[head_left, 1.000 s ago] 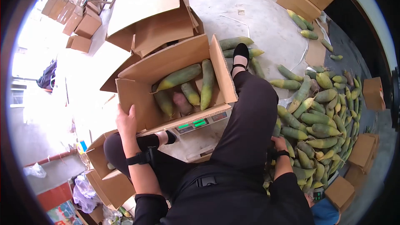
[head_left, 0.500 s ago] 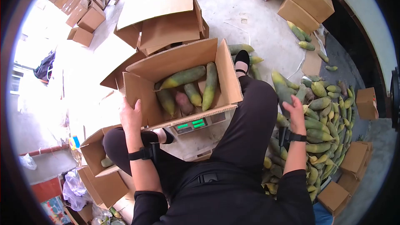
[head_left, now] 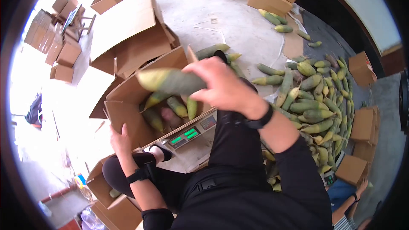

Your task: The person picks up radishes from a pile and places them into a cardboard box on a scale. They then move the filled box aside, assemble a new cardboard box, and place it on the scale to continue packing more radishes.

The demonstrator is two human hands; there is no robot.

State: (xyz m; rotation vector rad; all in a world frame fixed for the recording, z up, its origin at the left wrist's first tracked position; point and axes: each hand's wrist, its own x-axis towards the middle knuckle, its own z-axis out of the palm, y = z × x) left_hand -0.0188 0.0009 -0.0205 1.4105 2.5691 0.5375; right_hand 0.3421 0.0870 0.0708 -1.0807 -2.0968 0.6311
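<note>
Legs in black trousers fill the bottom of your view, knees apart with a scale between them, its green digits lit. Your left hand lies against the near left corner of the open cardboard box that sits on that scale. Its fingers are flat and a bit spread on the wall, not wrapped around anything.

Your right hand is up above the box, fingers closed snug around the thick end of a green-and-yellow shoot. The shoot is held roughly level over the box opening, pale tip pointing left, clear of everything below. Under it a few more shoots lie in the bottom of the box.

Off to your right there's a big pile of shoots spread on the concrete floor, with small closed cartons along its far edge. Someone else's hand pokes in at the lower right, well apart from yours. Behind the box sit larger opened cartons, and more boxes are stacked at the top left in bright light.
</note>
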